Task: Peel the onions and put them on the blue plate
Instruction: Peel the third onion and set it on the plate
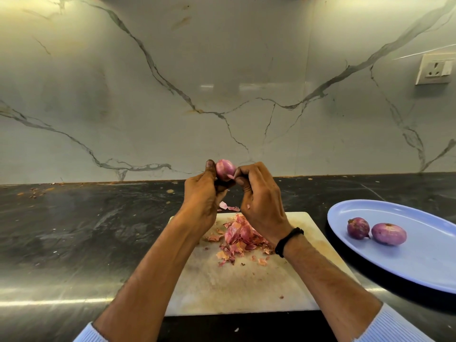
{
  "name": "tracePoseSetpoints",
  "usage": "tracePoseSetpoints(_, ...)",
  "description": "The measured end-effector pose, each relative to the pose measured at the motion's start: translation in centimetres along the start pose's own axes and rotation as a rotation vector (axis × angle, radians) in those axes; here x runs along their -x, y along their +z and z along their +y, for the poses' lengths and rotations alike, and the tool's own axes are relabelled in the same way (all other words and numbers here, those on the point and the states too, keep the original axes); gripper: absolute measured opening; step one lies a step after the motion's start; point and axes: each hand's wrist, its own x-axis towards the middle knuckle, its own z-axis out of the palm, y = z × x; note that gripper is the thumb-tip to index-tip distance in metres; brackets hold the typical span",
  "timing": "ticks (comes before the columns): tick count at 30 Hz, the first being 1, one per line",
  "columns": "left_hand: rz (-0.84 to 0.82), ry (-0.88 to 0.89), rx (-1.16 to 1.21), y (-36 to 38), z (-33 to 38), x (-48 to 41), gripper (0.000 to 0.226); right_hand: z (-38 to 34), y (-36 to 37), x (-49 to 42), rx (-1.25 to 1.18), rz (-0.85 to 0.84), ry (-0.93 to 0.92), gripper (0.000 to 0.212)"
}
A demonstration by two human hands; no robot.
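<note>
Onion (225, 169) gripped in left hand (201, 193) fingertips — right hand (259, 196) pinching its skin.

Purple-pink onions (376, 232), blue plate (419, 262), grey-veined white marble wall (222, 82)

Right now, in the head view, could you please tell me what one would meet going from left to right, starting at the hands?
left hand → held onion → right hand → darker onion on the blue plate → paler onion → wall socket
</note>
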Motion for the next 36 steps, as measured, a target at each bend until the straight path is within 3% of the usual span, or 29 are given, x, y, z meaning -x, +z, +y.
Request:
tracePoseSetpoints(4,0.058,0.01,0.073,-0.5,0.7,-0.7,0.031,0.1,-0.1,-0.1,0.018,0.022,0.007,0.014)
tracePoseSetpoints(7,0.053,0.024,0.088,-0.6,1.0,-0.8,0.028,0.5,-0.4,-0.3,0.053,0.114,0.11,0.015)
tracePoseSetpoints(12,-0.014,0.033,-0.016,-0.6,0.3,-0.7,0.027,0.2,-1.1,-0.7,0.008,0.12,0.181,0.036)
tracePoseSetpoints(23,-0.155,0.05,-0.095,0.2,-0.6,0.3,0.023,0.5,-0.7,-0.6,-0.02,0.135,0.091,0.01)
tracePoseSetpoints(30,-0.077,0.091,-0.02,-0.2,-0.1,-0.4,0.023,0.7,-0.5,-0.2,0.034,0.007,0.094,0.005)
tracePoseSetpoints(34,-0.082,0.113,-0.033,-0.2,0.1,-0.5,0.015,1.2,-0.8,0.0,0.142,0.01,0.279,0.03)
tracePoseSetpoints(36,-0.09,0.111,-0.054,-0.1,0.0,-0.3,0.012,1.2,-1.2,-0.4,0.137,0.075,0.319,0.03)
